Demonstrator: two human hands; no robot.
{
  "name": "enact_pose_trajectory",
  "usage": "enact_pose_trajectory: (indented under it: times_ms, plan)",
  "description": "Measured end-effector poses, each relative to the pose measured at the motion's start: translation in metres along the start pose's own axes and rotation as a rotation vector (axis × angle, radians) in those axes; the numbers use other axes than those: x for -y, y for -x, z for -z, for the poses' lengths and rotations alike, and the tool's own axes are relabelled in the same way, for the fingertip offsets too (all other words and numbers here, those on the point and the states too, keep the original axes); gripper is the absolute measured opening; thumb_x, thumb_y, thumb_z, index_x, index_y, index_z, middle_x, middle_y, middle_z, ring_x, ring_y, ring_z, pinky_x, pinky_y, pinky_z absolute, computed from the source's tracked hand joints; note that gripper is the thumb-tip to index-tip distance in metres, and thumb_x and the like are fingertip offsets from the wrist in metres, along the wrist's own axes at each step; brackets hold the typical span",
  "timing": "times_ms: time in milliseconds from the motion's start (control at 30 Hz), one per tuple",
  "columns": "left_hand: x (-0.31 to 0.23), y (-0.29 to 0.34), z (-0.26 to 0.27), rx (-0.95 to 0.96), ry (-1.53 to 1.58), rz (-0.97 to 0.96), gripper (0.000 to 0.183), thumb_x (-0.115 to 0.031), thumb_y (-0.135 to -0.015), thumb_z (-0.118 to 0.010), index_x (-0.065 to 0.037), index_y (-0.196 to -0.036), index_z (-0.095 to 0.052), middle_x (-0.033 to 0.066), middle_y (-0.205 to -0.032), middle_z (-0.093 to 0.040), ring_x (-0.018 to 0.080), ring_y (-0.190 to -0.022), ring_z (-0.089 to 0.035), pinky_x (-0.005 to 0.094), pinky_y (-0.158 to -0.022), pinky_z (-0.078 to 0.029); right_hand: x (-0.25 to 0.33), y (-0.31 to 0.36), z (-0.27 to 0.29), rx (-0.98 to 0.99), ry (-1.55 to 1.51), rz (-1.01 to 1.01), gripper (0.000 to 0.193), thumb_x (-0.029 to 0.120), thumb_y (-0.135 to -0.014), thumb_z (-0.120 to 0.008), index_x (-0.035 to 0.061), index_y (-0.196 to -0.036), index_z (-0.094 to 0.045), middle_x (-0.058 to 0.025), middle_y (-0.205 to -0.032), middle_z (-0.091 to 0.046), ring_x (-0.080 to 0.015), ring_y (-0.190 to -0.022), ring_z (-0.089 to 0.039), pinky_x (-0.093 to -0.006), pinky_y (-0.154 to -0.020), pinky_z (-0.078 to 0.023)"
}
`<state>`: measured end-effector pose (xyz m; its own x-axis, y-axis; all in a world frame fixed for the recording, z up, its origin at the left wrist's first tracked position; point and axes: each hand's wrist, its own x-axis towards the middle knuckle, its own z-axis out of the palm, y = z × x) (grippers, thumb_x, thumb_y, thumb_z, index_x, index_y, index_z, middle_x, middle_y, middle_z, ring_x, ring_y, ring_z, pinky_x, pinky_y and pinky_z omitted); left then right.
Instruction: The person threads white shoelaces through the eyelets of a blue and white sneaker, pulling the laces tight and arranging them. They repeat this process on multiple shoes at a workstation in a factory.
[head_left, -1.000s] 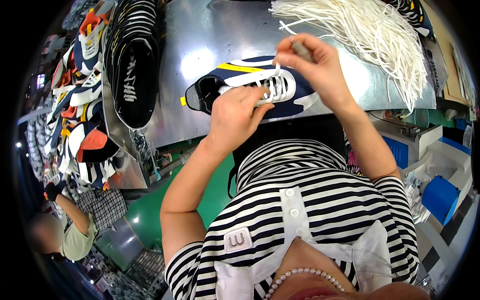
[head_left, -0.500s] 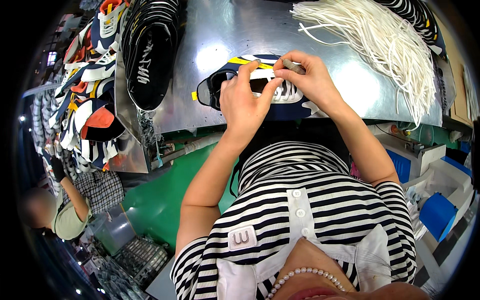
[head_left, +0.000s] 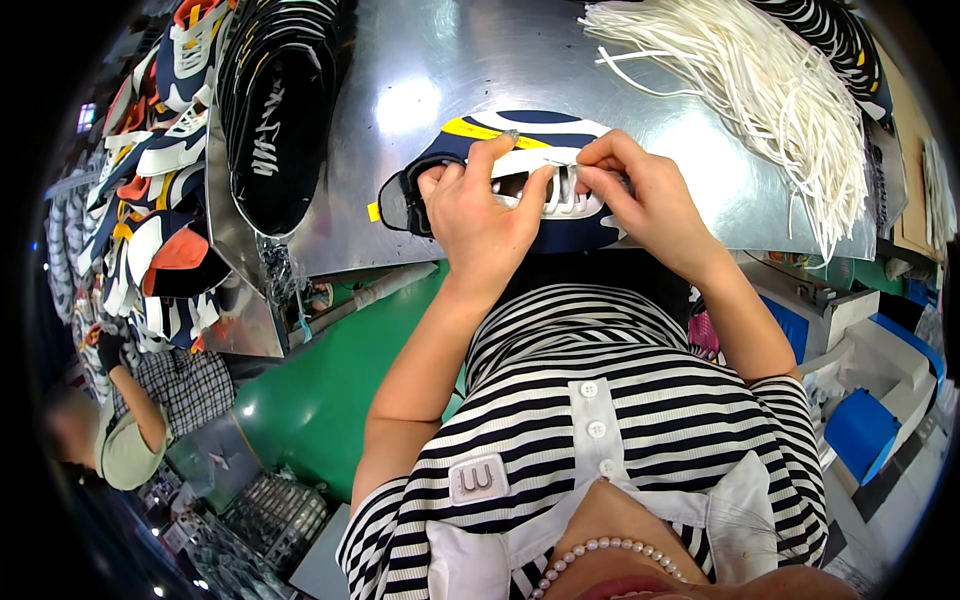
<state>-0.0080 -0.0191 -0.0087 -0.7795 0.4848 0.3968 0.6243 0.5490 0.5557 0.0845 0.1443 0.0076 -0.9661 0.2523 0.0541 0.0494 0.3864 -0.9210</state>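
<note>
The soft, light navy shoe upper is pinched at its white lace strip by the left hand and right hand, fingers closed. It looks bendy, best held by its edges.

Single head-worn fisheye view, steeply downward and close over the metal table, straight edges bowed at the rim.

under your hands you have a navy shoe upper with white panels, a yellow stripe and white lacing, lying on a shiny silver-grey metal table. to your right you see a bundle of white laces; to your left, black uppers with white lettering and a stack in orange, white, navy and yellow. your shirt is black-and-white striped with white buttons.
</note>
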Motion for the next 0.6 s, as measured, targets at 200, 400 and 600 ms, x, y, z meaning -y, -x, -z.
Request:
enact_pose_trajectory:
  times_ms: [200, 400, 600]
  plan:
    - [0.002, 0.006, 0.0, -0.014, 0.018, -0.066, 0.041, -0.019, -0.072, -0.083, -0.007, -0.108, -0.065, 0.008, -0.095, -0.068, 0.0278, -0.083, -0.053, 0.0376, -0.076, -0.043, 0.013, -0.008, 0.001, 0.121, 0.225, -0.074, 0.012, 0.011, -0.093, -0.059, 0.0007, -0.098, -0.057, -0.0145, -0.076, -0.067, -0.0252, -0.066, -0.065, -0.0332, -0.06, -0.05]
    - [-0.004, 0.011, 0.002, -0.059, 0.048, -0.049, 0.039, -0.014, -0.075, -0.079, -0.002, -0.108, -0.063, 0.0137, -0.094, -0.067, 0.0344, -0.081, -0.058, 0.0422, -0.077, -0.044, 0.001, -0.025, -0.021, 0.075, 0.519, 0.127, 0.015, 0.014, -0.088, -0.057, 0.0009, -0.095, -0.056, -0.0179, -0.076, -0.067, -0.0393, -0.072, -0.066, -0.0473, -0.064, -0.051]
    - [-0.001, 0.005, -0.003, -0.107, 0.072, -0.046, 0.04, -0.021, -0.075, -0.082, -0.004, -0.106, -0.064, 0.0139, -0.094, -0.067, 0.0337, -0.083, -0.057, 0.0417, -0.076, -0.043, 0.007, -0.017, -0.007, 0.05, 0.45, 0.059, 0.016, 0.021, -0.09, -0.059, 0.0055, -0.094, -0.057, -0.0157, -0.074, -0.066, -0.0368, -0.07, -0.066, -0.0463, -0.063, -0.05]
